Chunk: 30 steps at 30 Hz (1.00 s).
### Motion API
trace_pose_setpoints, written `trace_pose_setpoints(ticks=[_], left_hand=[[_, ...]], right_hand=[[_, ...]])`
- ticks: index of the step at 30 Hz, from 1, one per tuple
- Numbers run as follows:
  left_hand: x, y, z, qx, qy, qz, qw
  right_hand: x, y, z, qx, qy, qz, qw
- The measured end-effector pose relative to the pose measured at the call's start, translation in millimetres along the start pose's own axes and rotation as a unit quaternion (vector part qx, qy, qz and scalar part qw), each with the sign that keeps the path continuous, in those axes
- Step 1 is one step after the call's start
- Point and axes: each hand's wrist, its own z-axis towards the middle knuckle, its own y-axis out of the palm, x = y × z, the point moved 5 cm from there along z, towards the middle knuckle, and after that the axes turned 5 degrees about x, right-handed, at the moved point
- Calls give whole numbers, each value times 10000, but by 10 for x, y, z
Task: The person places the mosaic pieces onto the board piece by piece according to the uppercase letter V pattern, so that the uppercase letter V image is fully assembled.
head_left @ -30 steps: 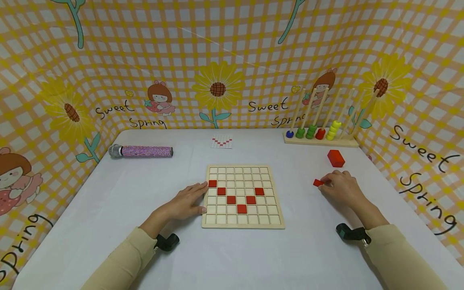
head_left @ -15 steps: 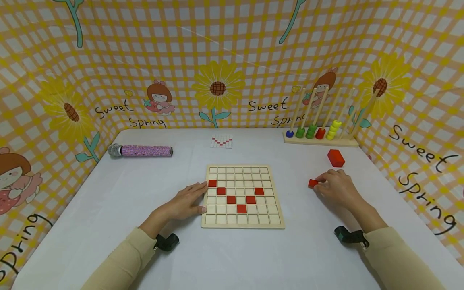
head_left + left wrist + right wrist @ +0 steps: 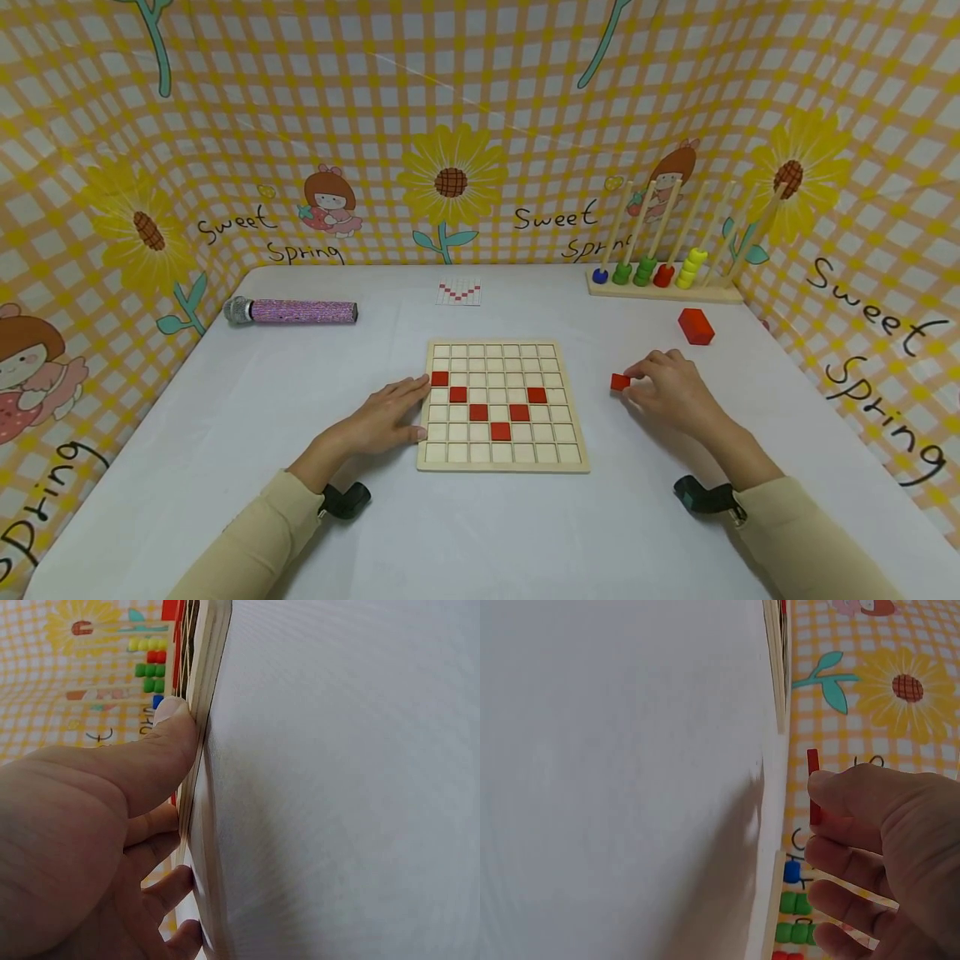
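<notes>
A wooden grid board lies flat in mid-table in the head view. Several red square tiles sit in its cells in a V shape, the left arm longer than the right. My left hand touches the board's left edge with extended fingers; in the left wrist view its thumb rests against the rim. To the right of the board, my right hand pinches one red tile between thumb and finger. The right wrist view shows this tile edge-on, off the tabletop.
A red block, possibly stacked tiles, lies beyond my right hand. Behind it stands a bead-and-peg counting frame. A card with a red zigzag pattern lies at the back. At the back left lies a glittery microphone. Patterned cloth surrounds the table.
My right hand has moved left toward the board, carrying the pinched red tile away from the red block. The left hand and the tiles on the board have stayed put.
</notes>
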Motion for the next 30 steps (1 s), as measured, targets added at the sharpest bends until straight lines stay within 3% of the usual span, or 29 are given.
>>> trace_pose_setpoints(ticks=[30], left_hand=[[-32, 18, 14, 26, 29, -16, 10000]], right_hand=[[-573, 256, 277, 137, -644, -2, 9978]])
